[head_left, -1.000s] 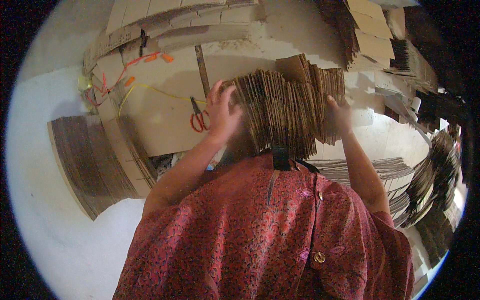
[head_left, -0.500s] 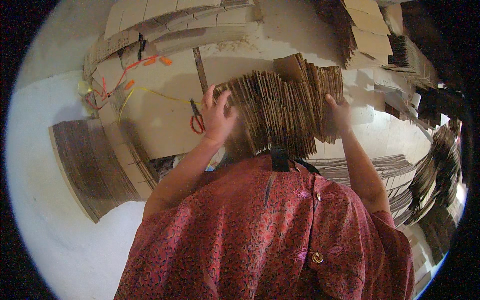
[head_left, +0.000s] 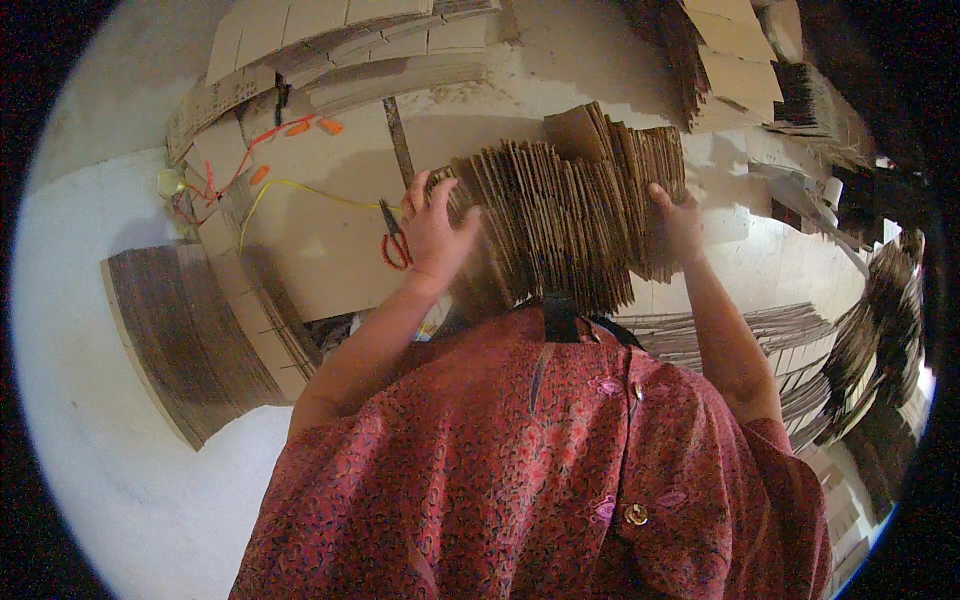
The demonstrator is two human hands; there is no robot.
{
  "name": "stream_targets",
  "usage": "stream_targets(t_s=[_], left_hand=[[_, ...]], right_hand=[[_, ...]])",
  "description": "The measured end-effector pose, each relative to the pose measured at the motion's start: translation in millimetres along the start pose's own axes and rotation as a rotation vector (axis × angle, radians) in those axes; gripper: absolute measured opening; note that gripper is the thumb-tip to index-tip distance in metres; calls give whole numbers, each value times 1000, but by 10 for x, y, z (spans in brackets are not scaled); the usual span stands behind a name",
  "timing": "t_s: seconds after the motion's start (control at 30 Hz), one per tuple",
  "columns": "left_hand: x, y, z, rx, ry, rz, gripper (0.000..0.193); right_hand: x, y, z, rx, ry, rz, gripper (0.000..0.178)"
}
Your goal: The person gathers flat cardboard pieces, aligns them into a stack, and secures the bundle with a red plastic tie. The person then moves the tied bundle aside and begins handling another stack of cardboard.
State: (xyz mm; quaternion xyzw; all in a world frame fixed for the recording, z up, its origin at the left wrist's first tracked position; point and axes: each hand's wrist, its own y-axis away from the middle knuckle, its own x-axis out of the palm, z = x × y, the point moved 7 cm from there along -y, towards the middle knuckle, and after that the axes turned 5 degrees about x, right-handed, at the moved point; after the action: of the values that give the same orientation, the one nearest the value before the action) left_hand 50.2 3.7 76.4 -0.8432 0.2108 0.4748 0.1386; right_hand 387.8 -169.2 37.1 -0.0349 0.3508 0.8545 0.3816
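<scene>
In front of my chest stands a thick stack of brown cardboard pieces (head_left: pixel 555 215), their edges facing up in an uneven row. My left hand (head_left: pixel 434 235) presses on its left end, fingers curled at the far corner and thumb apart. At the right end, my right hand (head_left: pixel 681 225) grips the outer pieces with its thumb on top; its other fingers are mostly hidden. Just left of my left hand lie scissors (head_left: pixel 396 245) with red handles, resting on a flat cardboard sheet (head_left: pixel 325 250).
Orange-red cord (head_left: pixel 250 150) and a yellow cord (head_left: pixel 315 188) lie at the left. A fanned cardboard stack (head_left: pixel 190 335) sits at the lower left. More cardboard piles stand at the far left (head_left: pixel 300 40), far right (head_left: pixel 735 60) and right (head_left: pixel 740 335).
The cardboard stack and both hands keep nearly the same place. My left hand's fingers have drawn slightly closer to the stack's left end.
</scene>
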Motion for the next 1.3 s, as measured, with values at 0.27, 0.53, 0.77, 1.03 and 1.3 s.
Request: stream_targets(t_s=[0.27, 0.53, 0.77, 1.03, 1.3], left_hand=[[83, 38, -59, 26, -102, 46, 44], [124, 20, -88, 48, -93, 84, 48], [127, 37, -65, 35, -62, 76, 48], [113, 28, -73, 56, -112, 54, 43], [135, -27, -95, -7, 2, 40, 51]], right_hand=[[-30, -84, -120, 52, 12, -6, 43], [-65, -285, -367, 6, -57, 16, 49], [-41, -264, -350, 16, -51, 31, 51], [-9, -136, -165, 24, 37, 60, 41], [-63, -209, -255, -4, 5, 45, 43]])
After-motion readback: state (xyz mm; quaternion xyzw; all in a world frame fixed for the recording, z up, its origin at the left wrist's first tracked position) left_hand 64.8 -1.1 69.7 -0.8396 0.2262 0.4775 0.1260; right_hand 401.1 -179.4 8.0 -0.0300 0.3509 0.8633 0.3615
